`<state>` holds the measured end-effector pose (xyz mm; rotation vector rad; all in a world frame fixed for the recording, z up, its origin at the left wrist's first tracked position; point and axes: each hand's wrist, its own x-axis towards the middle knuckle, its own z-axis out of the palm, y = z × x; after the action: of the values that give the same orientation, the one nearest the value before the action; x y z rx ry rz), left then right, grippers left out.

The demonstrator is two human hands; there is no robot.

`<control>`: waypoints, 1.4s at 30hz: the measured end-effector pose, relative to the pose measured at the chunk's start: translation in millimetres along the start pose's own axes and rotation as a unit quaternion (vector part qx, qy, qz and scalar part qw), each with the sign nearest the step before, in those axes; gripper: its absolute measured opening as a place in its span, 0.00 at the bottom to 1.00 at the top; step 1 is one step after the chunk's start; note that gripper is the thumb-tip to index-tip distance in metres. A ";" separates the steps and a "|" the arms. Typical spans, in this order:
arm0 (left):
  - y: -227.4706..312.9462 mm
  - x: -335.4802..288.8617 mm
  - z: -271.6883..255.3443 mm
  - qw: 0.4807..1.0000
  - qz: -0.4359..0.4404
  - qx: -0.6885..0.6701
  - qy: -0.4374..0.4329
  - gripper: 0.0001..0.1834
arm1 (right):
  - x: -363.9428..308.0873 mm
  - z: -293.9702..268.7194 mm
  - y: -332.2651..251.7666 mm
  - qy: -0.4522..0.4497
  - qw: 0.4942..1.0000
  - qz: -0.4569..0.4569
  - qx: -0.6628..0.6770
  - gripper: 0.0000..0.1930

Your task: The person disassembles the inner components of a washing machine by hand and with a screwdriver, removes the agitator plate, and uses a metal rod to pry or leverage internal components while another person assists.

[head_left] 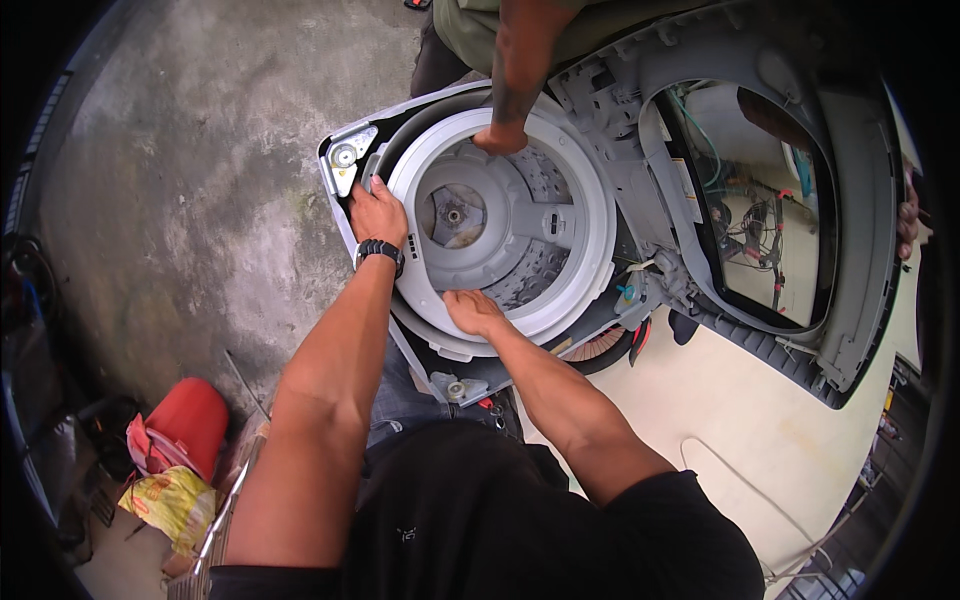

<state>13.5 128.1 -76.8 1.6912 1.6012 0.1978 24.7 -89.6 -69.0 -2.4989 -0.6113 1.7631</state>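
Observation:
An opened top-loading washing machine stands before me, its grey tub and perforated metal drum [535, 275] showing inside a pale rim ring [590, 245]. My left hand [378, 216], with a dark watch at the wrist, holds the left outer edge of the ring; its fingertips drop partly into the gap by the cabinet. At the near side my right hand [472, 312] curls its fingers over the ring's inner edge, their tips hidden inside. Opposite, a co-worker's hand [502, 138] grips the far inner edge. A round pulsator [454, 216] lies at the drum's bottom.
The grey top cover with its glass lid [770, 200] is swung up on the right, another person's fingers [908, 215] at its outer edge. A white metal corner bracket [347, 155] sits at the cabinet's far left. A red bucket [190, 425] and yellow bag [175, 505] lie lower left.

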 end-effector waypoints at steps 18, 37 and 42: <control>-3.6 1.3 1.7 1.000 -0.009 0.015 -0.015 0.27 | -3.2 4.4 -1.5 0.035 0.999 -0.027 -0.011 0.32; 14.0 8.7 0.5 0.998 -0.005 0.056 -0.040 0.29 | -10.1 -2.6 7.8 -0.040 0.997 -0.071 0.000 0.44; -1.9 12.9 4.7 0.995 0.034 0.090 -0.017 0.34 | -23.5 -24.7 30.2 -0.133 0.961 -0.179 -0.163 0.62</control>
<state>17.3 137.6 -86.2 1.8771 1.5776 0.0585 49.5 -120.1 -46.2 -2.1407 -1.3742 1.9907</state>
